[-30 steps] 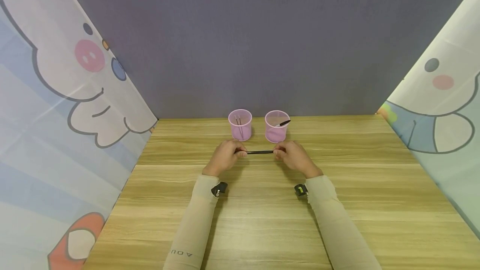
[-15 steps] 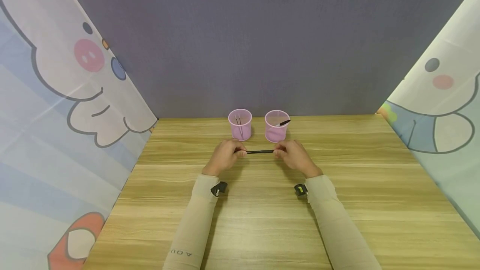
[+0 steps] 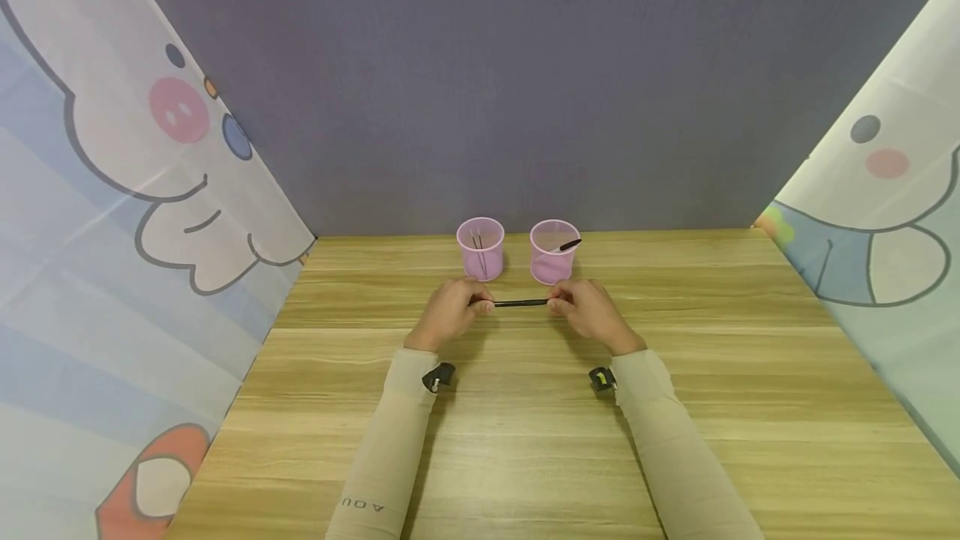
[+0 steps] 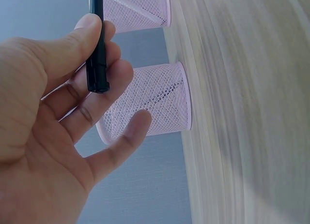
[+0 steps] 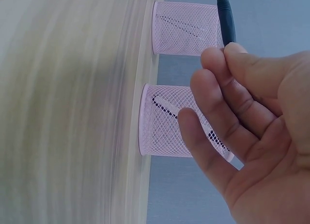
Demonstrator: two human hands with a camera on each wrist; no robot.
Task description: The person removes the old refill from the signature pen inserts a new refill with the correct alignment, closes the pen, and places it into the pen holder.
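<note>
A black pen [image 3: 521,303] spans the gap between my two hands, level and close over the table. My left hand [image 3: 452,308] pinches one end between thumb and fingers. In the left wrist view, the blunt end of the pen [image 4: 98,74] sticks out past the thumb, and the little finger stands apart. My right hand [image 3: 588,312] pinches the other end, which tapers toward the fingertips in the right wrist view, where the right hand [image 5: 252,122] hides its tip.
Just beyond the hands stand two pink mesh cups. The left cup [image 3: 491,263] holds thin tweezers [image 3: 480,252]; the right cup [image 3: 542,267] holds a slim white tool with a black end [image 3: 570,245] leaning over its rim. A grey panel [image 3: 525,90] rises behind the wooden table [image 3: 517,440].
</note>
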